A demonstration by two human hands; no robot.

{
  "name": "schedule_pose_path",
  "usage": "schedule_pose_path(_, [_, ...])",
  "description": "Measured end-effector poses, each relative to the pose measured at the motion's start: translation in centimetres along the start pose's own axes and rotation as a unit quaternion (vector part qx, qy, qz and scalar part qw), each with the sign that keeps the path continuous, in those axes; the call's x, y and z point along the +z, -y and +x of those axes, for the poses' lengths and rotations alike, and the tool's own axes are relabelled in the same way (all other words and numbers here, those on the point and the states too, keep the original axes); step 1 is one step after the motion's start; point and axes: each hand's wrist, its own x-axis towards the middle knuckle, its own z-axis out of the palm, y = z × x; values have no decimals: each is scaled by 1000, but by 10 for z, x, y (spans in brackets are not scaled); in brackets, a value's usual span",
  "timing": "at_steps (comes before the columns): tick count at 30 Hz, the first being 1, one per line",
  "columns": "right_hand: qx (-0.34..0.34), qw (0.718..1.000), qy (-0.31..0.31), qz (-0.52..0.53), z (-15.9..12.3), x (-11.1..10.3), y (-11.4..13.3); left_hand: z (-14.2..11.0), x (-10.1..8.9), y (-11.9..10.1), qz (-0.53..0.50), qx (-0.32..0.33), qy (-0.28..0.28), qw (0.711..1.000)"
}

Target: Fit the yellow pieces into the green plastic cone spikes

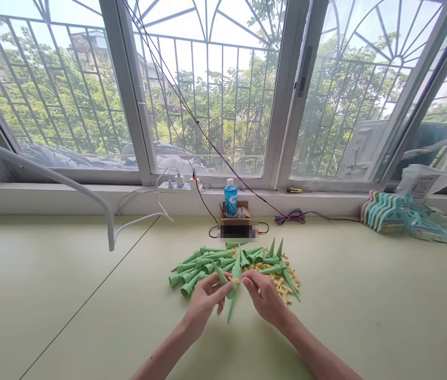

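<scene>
My left hand [207, 295] is closed around a green plastic watering spike [220, 273], its pointed end tilted up and left. A small yellow valve piece [235, 282] shows at the held spike, by my thumb. Close to its right, my right hand [263, 293] has its fingers pinched together; what sits between them, if anything, is hidden. Right behind the held spike are another upward-pointing green spike [237, 261] and a tip pointing toward me [230, 311]; whether these are held or lying there I cannot tell.
A heap of green spikes [191, 275] lies beyond my left hand. Loose yellow valve pieces [286, 290] are scattered right. Behind stand a small cardboard box [243, 220] and a blue bottle [230, 199]. A white curved arm [88, 191] reaches in at left; plastic hangers [389, 214] lie far right.
</scene>
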Motion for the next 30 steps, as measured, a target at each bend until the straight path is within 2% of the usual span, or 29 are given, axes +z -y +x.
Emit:
schedule_pose_path(10, [-4,998,53,26,-4,0,2,-1,2,-5,-104,-21,-7,994])
schedule_pose_path(30, [-14,999,49,12,-4,1,5,-5,5,-11,-112,-36,54,992])
